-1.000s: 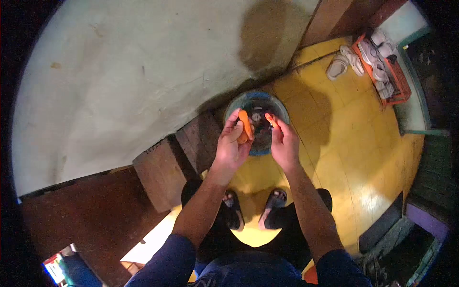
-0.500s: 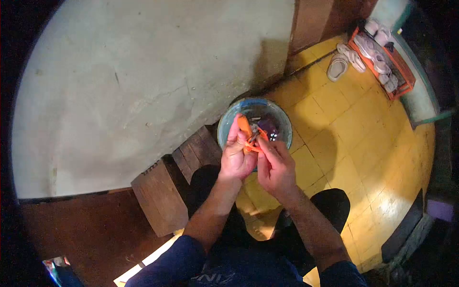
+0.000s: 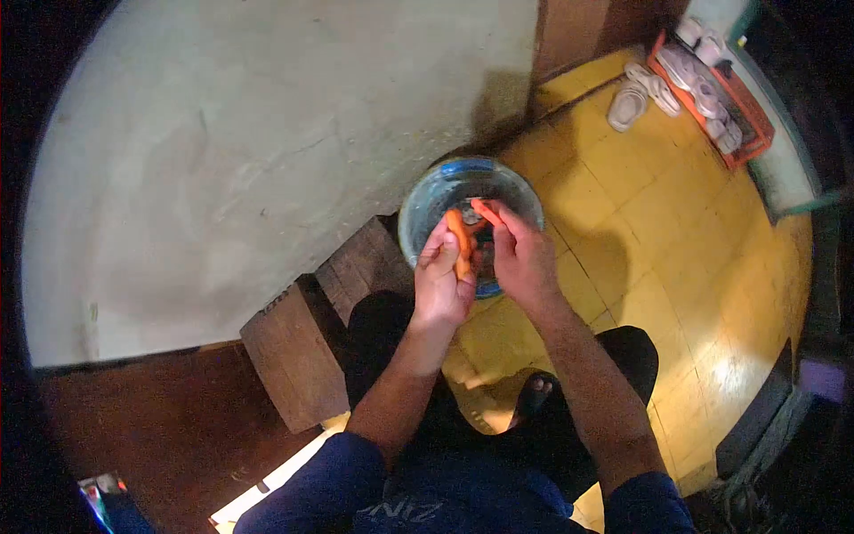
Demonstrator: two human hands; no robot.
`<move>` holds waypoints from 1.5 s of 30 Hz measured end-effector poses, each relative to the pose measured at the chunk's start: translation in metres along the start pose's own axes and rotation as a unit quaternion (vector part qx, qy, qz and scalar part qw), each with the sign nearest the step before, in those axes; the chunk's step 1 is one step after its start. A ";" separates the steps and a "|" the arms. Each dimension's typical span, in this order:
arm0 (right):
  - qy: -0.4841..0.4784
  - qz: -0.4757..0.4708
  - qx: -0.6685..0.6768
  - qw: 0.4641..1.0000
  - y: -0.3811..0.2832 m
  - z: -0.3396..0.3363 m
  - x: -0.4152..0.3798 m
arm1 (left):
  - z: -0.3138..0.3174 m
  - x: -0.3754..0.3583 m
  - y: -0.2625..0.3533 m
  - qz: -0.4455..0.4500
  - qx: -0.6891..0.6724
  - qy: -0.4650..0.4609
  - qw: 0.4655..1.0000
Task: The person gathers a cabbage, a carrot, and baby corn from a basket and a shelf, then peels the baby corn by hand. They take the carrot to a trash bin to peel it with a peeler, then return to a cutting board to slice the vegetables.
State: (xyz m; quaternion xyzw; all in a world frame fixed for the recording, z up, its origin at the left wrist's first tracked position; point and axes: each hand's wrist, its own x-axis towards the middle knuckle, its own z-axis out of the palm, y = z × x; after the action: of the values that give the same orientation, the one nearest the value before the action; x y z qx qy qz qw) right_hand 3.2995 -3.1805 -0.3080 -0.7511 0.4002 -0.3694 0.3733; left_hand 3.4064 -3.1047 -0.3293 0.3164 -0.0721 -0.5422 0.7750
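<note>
In the head view, my left hand (image 3: pixel 442 278) is wrapped round an orange carrot (image 3: pixel 461 242), which points up and away from me. My right hand (image 3: pixel 527 265) grips an orange-handled peeler (image 3: pixel 486 212) just to the right of the carrot's far end. Whether the peeler's blade touches the carrot is too small to make out. Both hands are over a round bucket (image 3: pixel 416 191) with a blue-and-grey rim. Dark and pale scraps lie inside it, partly covered by my hands.
A wooden bench-like block (image 3: pixel 294 356) stands by the wall (image 3: pixel 285 178) on the left. Yellow tiles (image 3: pixel 658 267) cover the floor. An orange shoe rack (image 3: pixel 756 142) holds several pale shoes at the far right, with sandals (image 3: pixel 627 107) beside it.
My right hand has moved the peeler away from me toward the carrot's far end. Both hands have drawn slightly apart, and the carrot now shows more fully.
</note>
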 end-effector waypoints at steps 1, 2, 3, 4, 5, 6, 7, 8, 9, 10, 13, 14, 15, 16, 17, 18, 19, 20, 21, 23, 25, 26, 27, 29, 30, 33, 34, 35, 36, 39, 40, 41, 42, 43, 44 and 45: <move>0.019 -0.067 -0.105 0.992 -0.002 -0.002 0.000 | -0.004 0.002 0.005 -0.010 0.002 0.025 1.000; 0.014 -0.072 -0.102 0.992 -0.004 -0.001 0.000 | -0.007 0.004 0.009 -0.021 0.003 0.049 0.999; 0.012 -0.058 -0.034 0.998 -0.006 0.000 0.001 | -0.005 0.004 0.013 -0.028 0.002 0.048 0.998; 0.009 -0.043 0.033 0.998 -0.008 0.000 0.002 | -0.002 0.003 0.016 -0.022 -0.002 0.049 0.999; 0.005 -0.050 0.032 0.998 -0.010 -0.002 0.003 | 0.002 0.002 0.018 -0.004 0.001 0.068 0.998; -0.014 -0.056 0.046 0.997 -0.014 -0.006 0.001 | 0.004 0.003 0.019 0.012 0.003 0.088 0.996; -0.035 -0.060 0.060 0.996 -0.018 -0.009 -0.002 | 0.000 0.004 0.021 0.018 -0.001 0.090 0.996; -0.040 -0.063 0.061 0.995 -0.022 -0.010 -0.006 | -0.006 0.004 0.022 0.026 -0.010 0.068 0.997; -0.065 -0.069 0.046 0.994 -0.025 -0.012 -0.010 | -0.007 0.005 0.024 0.032 -0.017 0.044 0.998; -0.087 -0.074 0.031 0.993 -0.027 -0.012 -0.014 | -0.006 0.005 0.024 0.033 -0.017 0.047 0.998; -0.083 -0.091 0.012 0.992 -0.022 0.000 -0.025 | 0.001 0.005 0.021 0.052 -0.047 0.066 0.995; -0.069 -0.109 0.005 0.992 -0.020 0.005 -0.028 | 0.003 0.002 0.019 0.055 -0.040 0.065 0.996; -0.060 -0.112 0.000 0.992 -0.019 0.007 -0.029 | 0.003 -0.001 0.017 0.056 -0.032 0.065 0.996; -0.059 -0.106 0.002 0.993 -0.020 0.008 -0.032 | 0.000 -0.001 0.014 0.051 -0.028 0.068 0.996; -0.067 -0.071 0.010 0.995 -0.022 0.008 -0.034 | -0.003 -0.001 0.011 0.058 -0.012 0.093 0.994; -0.074 -0.038 0.018 0.996 -0.024 0.009 -0.035 | -0.002 0.000 0.011 0.065 0.005 0.116 0.991; -0.071 -0.035 0.018 0.997 -0.024 0.011 -0.036 | 0.002 -0.002 0.013 0.057 0.008 0.097 0.994; -0.054 -0.049 0.026 0.997 -0.023 0.013 -0.035 | 0.000 -0.002 0.013 0.055 0.009 0.095 0.994; -0.038 -0.063 0.034 0.997 -0.023 0.014 -0.034 | -0.001 -0.002 0.014 0.055 0.016 0.075 0.996; -0.018 -0.073 0.020 0.997 -0.021 0.016 -0.031 | -0.001 -0.004 0.008 0.056 0.021 0.054 0.997; 0.001 -0.083 0.006 0.997 -0.018 0.019 -0.023 | 0.008 -0.010 -0.007 0.104 0.110 0.071 0.986; 0.010 -0.078 0.013 0.997 -0.015 0.020 -0.017 | 0.008 -0.011 -0.013 0.102 0.108 0.070 0.986; 0.018 -0.072 0.020 0.997 -0.012 0.020 -0.012 | 0.009 -0.012 -0.017 0.097 0.119 0.070 0.986; -0.004 -0.031 0.058 0.998 -0.006 0.020 -0.005 | 0.009 -0.011 -0.023 0.068 0.120 0.108 0.984; -0.024 0.006 0.098 0.995 -0.003 0.020 -0.002 | 0.008 -0.009 -0.021 0.067 0.121 0.108 0.984; -0.055 0.171 0.234 0.955 0.000 0.018 0.001 | 0.009 -0.003 -0.002 0.007 0.074 0.116 0.990; -0.072 0.294 0.323 0.897 -0.002 0.017 0.001 | 0.008 -0.001 0.002 0.008 0.073 0.117 0.990; -0.053 0.287 0.318 0.902 0.002 0.019 -0.001 | 0.006 0.002 0.006 0.011 0.044 0.108 0.993; -0.055 0.286 0.317 0.903 0.009 0.019 -0.003 | 0.004 0.004 0.010 0.012 0.015 0.099 0.995; -0.079 0.130 0.182 0.972 0.016 0.012 -0.008 | -0.008 0.008 0.014 0.010 0.005 0.054 0.998; -0.081 0.089 0.150 0.981 0.006 0.004 -0.007 | -0.007 0.008 0.016 0.025 0.017 0.032 0.999; -0.083 0.048 0.118 0.988 -0.002 -0.002 -0.008 | -0.007 0.005 0.018 0.024 0.018 0.031 0.999; -0.084 0.048 0.117 0.988 -0.007 -0.007 -0.009 | -0.007 0.005 0.018 0.024 0.017 0.032 0.999; -0.085 0.008 0.089 0.992 -0.011 -0.010 -0.010 | -0.008 0.006 0.018 0.035 0.007 0.031 0.999; -0.085 -0.032 0.061 0.994 -0.014 -0.012 -0.011 | -0.008 0.007 0.017 0.045 -0.003 0.030 0.999; -0.086 -0.032 0.062 0.994 -0.016 -0.013 -0.012 | -0.008 0.008 0.017 0.045 -0.003 0.030 0.999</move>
State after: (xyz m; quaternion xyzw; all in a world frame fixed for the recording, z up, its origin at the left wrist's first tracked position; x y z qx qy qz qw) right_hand 3.2890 -3.1670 -0.2918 -0.7678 0.3192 -0.3392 0.4398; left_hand 3.4266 -3.1048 -0.3277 0.3266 -0.0611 -0.4969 0.8017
